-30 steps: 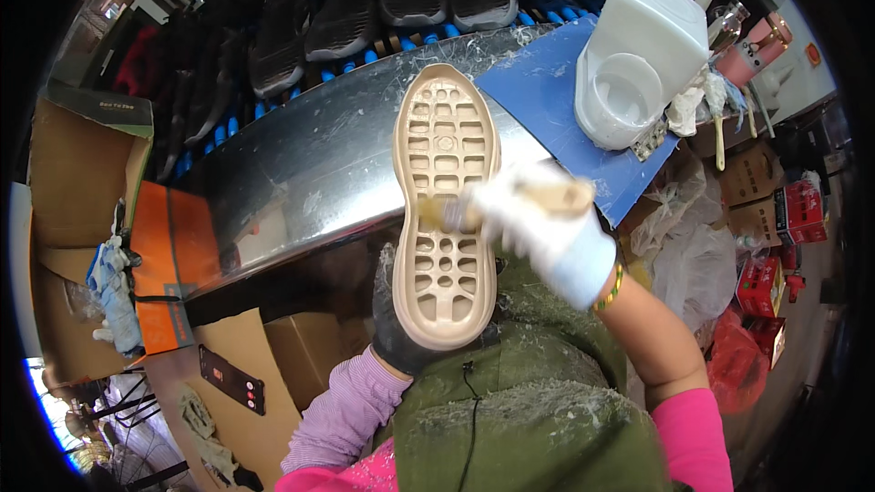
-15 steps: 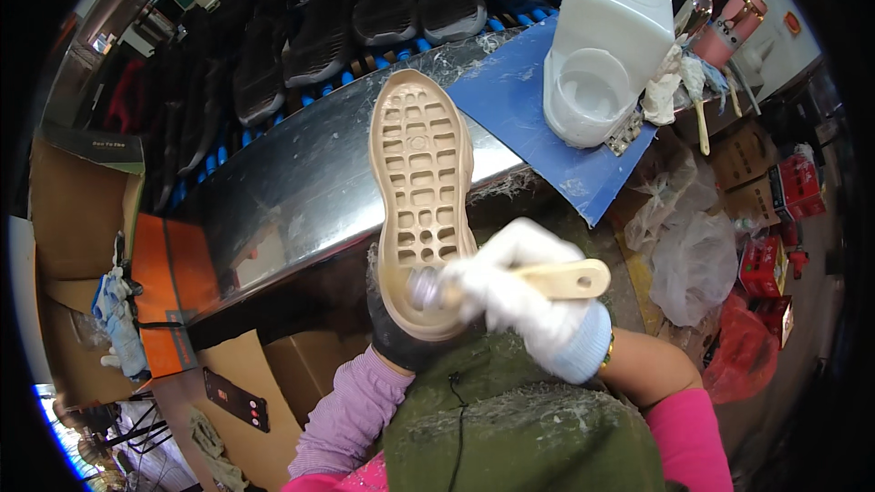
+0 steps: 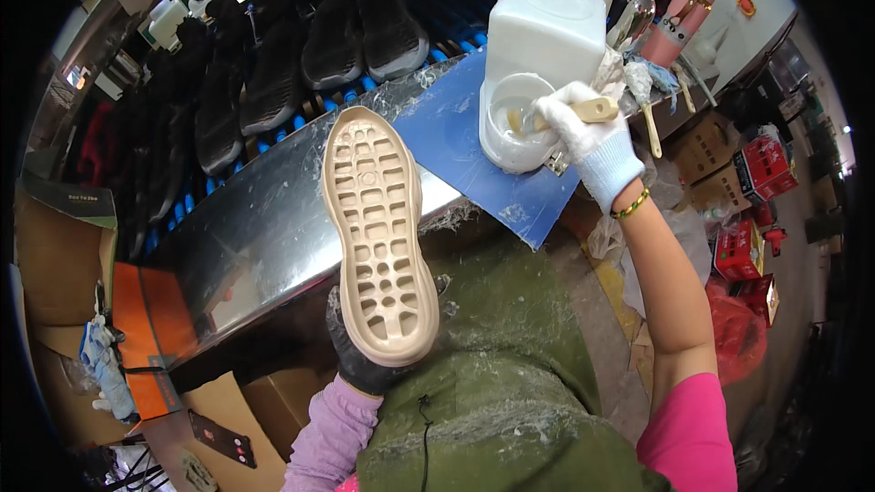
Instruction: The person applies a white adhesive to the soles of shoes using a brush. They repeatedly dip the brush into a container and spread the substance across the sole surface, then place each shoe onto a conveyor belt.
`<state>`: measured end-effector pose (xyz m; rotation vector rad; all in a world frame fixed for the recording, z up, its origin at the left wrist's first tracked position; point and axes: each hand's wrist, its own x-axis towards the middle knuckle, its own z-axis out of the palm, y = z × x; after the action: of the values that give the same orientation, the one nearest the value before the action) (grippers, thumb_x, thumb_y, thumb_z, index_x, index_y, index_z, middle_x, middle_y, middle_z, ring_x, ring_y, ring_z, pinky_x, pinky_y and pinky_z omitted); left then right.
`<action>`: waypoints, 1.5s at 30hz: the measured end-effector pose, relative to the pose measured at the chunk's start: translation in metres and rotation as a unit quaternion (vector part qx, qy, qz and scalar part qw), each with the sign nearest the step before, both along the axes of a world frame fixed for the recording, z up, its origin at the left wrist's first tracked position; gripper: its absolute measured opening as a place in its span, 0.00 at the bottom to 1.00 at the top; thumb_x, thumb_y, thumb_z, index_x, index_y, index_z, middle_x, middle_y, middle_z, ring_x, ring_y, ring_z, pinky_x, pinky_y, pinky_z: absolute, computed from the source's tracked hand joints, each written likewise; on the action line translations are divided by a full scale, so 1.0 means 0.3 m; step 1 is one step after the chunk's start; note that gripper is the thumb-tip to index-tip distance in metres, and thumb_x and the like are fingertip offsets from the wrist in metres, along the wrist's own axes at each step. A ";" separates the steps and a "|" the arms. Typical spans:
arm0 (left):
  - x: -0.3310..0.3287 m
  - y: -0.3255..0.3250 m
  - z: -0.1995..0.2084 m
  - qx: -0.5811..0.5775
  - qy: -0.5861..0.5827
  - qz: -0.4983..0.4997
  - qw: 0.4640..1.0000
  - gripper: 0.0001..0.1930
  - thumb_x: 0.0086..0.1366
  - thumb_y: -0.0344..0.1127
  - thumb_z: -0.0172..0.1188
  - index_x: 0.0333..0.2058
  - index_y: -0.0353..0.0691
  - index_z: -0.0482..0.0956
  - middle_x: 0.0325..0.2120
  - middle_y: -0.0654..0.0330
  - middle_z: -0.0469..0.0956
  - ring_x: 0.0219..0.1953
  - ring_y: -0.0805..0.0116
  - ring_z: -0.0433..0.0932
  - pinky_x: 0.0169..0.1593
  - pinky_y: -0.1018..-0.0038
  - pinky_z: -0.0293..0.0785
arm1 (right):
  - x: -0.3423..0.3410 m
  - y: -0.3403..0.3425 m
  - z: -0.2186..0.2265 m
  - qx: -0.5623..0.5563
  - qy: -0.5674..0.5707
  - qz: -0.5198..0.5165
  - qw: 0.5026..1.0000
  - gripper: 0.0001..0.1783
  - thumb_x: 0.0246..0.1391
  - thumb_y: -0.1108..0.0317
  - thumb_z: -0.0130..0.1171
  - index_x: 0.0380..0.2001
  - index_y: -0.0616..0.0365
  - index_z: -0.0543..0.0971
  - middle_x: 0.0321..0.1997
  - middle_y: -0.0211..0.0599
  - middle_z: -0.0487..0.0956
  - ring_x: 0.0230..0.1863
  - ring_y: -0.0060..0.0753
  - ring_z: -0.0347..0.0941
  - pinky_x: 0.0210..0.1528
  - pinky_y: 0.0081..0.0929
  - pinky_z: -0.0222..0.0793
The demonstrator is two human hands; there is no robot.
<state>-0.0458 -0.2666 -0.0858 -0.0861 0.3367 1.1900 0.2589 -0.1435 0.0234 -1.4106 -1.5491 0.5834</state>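
Note:
A beige shoe sole (image 3: 374, 219) with a grid of recesses lies tilted over my lap, its toe end resting by the metal bench edge. My left hand (image 3: 357, 353), in a black glove, grips it from beneath at the near end; most of the fingers are hidden. In a white glove, my right hand (image 3: 583, 128) is closed round the pale wooden handle of a brush (image 3: 594, 110). The brush head dips into the round opening of a white plastic container (image 3: 519, 150), which holds clear liquid. That container stands on a blue sheet (image 3: 447, 123).
Black shoes (image 3: 272, 73) line blue rollers behind the metal bench (image 3: 264, 210). More brushes (image 3: 651, 130), a pink bottle (image 3: 679, 20) and a glass bottle (image 3: 635, 14) stand at the back right. An orange box (image 3: 150, 314) and a phone (image 3: 221, 438) are on the left.
My right hand has moved the brush from the sole's near end up and right into the white container. The view has shifted, and the sole stays in my left hand.

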 end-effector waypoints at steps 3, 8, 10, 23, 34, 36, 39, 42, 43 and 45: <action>-0.004 0.009 0.046 0.009 0.009 -0.002 1.000 0.30 0.71 0.53 0.48 0.63 0.38 0.67 0.56 0.46 0.74 0.54 0.46 0.76 0.58 0.51 0.76 | 0.010 -0.051 0.071 -0.015 0.186 -0.003 0.982 0.13 0.63 0.60 0.58 0.38 0.60 0.81 0.28 0.30 0.82 0.23 0.11 0.73 0.21 0.08 0.65; -0.005 0.012 0.067 0.027 -0.023 -0.026 0.999 0.31 0.71 0.53 0.47 0.63 0.36 0.67 0.57 0.45 0.74 0.54 0.46 0.76 0.58 0.50 0.76 | 0.008 -0.134 -0.031 -0.190 0.500 0.020 0.845 0.15 0.65 0.61 0.56 0.44 0.63 0.78 0.33 0.31 0.80 0.26 0.15 0.73 0.22 0.13 0.62; 0.000 0.025 0.065 0.047 -0.043 -0.042 0.997 0.31 0.71 0.53 0.46 0.63 0.35 0.66 0.57 0.45 0.74 0.54 0.45 0.77 0.57 0.50 0.76 | -0.056 -0.203 0.013 -0.253 0.525 0.138 0.801 0.16 0.65 0.60 0.56 0.45 0.63 0.78 0.34 0.32 0.80 0.28 0.17 0.74 0.23 0.13 0.63; -0.078 0.018 0.066 0.100 -0.156 -0.108 0.977 0.34 0.72 0.52 0.50 0.69 0.38 0.56 0.66 0.46 0.62 0.66 0.48 0.63 0.71 0.52 0.58 | -0.319 -0.171 0.141 0.081 -0.179 0.450 0.871 0.07 0.59 0.64 0.63 0.30 0.55 0.83 0.28 0.33 0.83 0.29 0.29 0.80 0.33 0.26 0.77; -0.105 0.008 0.135 0.057 0.046 -0.059 0.996 0.35 0.69 0.47 0.54 0.69 0.38 0.54 0.64 0.46 0.65 0.65 0.48 0.66 0.69 0.51 0.61 | -0.119 0.060 0.307 0.049 -0.115 0.226 0.966 0.10 0.59 0.62 0.63 0.31 0.58 0.83 0.30 0.30 0.84 0.33 0.18 0.80 0.34 0.18 0.77; -0.084 0.011 0.124 0.063 0.013 -0.091 0.994 0.37 0.69 0.50 0.53 0.70 0.38 0.54 0.65 0.46 0.64 0.66 0.47 0.65 0.69 0.51 0.61 | -0.070 0.036 0.225 0.018 -0.147 0.074 0.986 0.10 0.60 0.61 0.62 0.32 0.56 0.83 0.29 0.30 0.83 0.31 0.17 0.79 0.35 0.18 0.76; -0.020 0.018 0.135 0.092 0.029 -0.085 0.992 0.38 0.67 0.51 0.54 0.69 0.38 0.54 0.65 0.46 0.64 0.65 0.48 0.65 0.70 0.52 0.61 | 0.000 0.031 0.122 -0.065 -0.058 0.057 0.995 0.11 0.61 0.59 0.62 0.32 0.55 0.83 0.26 0.25 0.80 0.25 0.15 0.74 0.30 0.16 0.68; -0.008 -0.051 0.156 0.049 -0.015 -0.056 0.997 0.35 0.67 0.45 0.55 0.68 0.37 0.55 0.62 0.46 0.68 0.63 0.50 0.69 0.69 0.53 0.63 | 0.016 -0.072 0.175 0.003 0.028 0.014 1.000 0.12 0.61 0.61 0.60 0.34 0.59 0.82 0.27 0.29 0.81 0.23 0.13 0.71 0.27 0.14 0.66; -0.006 -0.076 0.138 0.056 0.039 -0.078 0.995 0.36 0.67 0.50 0.52 0.69 0.39 0.55 0.64 0.47 0.65 0.64 0.49 0.67 0.69 0.52 0.60 | 0.063 -0.098 0.150 -0.043 0.083 0.018 0.995 0.12 0.62 0.61 0.59 0.37 0.60 0.81 0.27 0.30 0.81 0.22 0.14 0.72 0.26 0.15 0.67; 0.015 -0.114 0.130 0.045 0.155 -0.114 0.980 0.40 0.66 0.56 0.50 0.71 0.41 0.52 0.66 0.48 0.62 0.67 0.48 0.63 0.71 0.51 0.56 | 0.109 -0.122 0.028 -0.152 0.284 0.067 0.944 0.15 0.62 0.62 0.57 0.43 0.64 0.78 0.29 0.33 0.81 0.22 0.17 0.73 0.25 0.15 0.69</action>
<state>-0.0412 -0.3007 -0.0470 0.2139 0.5500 0.9876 0.2917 -0.1802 0.0318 -1.2095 -1.1185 1.2359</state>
